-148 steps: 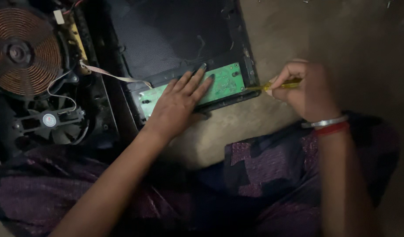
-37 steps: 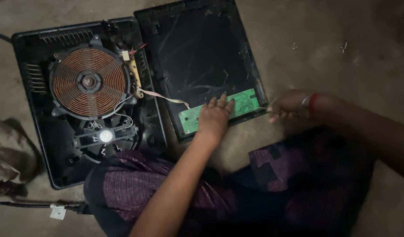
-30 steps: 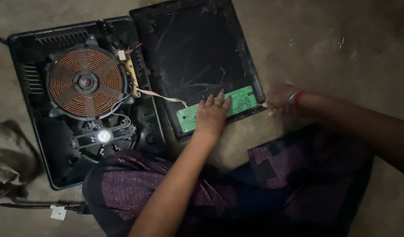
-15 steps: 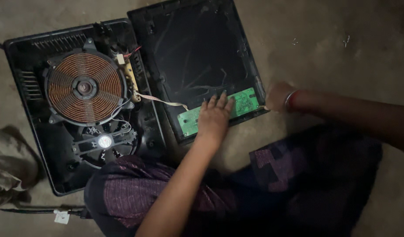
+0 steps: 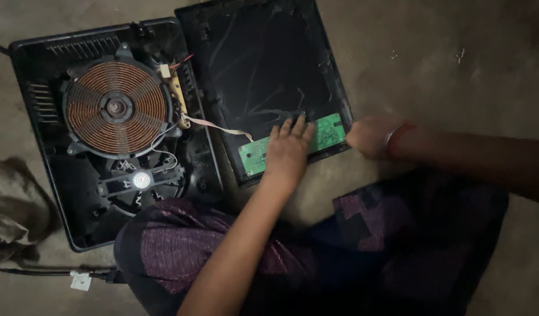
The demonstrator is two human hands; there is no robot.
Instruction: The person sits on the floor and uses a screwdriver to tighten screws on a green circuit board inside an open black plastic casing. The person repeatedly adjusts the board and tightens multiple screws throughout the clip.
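In the head view, an opened induction cooker is seen lying on a bare concrete floor (image 5: 457, 52), split into two halves side by side. The black base housing (image 5: 41, 117) sits to the left, with its copper coil (image 5: 116, 107) exposed and a cooling fan (image 5: 141, 180) just below it.

The dark top panel (image 5: 263, 70) lies face down to the right of the base. A green circuit board (image 5: 325, 133) is fixed along its near edge, and a flat ribbon cable (image 5: 214, 124) joins that board to the base.

The left hand (image 5: 288, 151) is laid flat on the middle of the green circuit board, fingers spread and released, apparently so that the panel is kept from sliding on the floor.

The right hand (image 5: 369, 136) is held at the right end of the board, just beside the panel's corner. Its grip looks curled, but whether anything is grasped in it cannot be told, since the frame is dim and blurred there.

A crumpled cloth (image 5: 14, 210) lies at the left edge, and a black power cord (image 5: 52, 271) runs along the floor below the base. The person's patterned purple clothing (image 5: 351, 246) fills the foreground.
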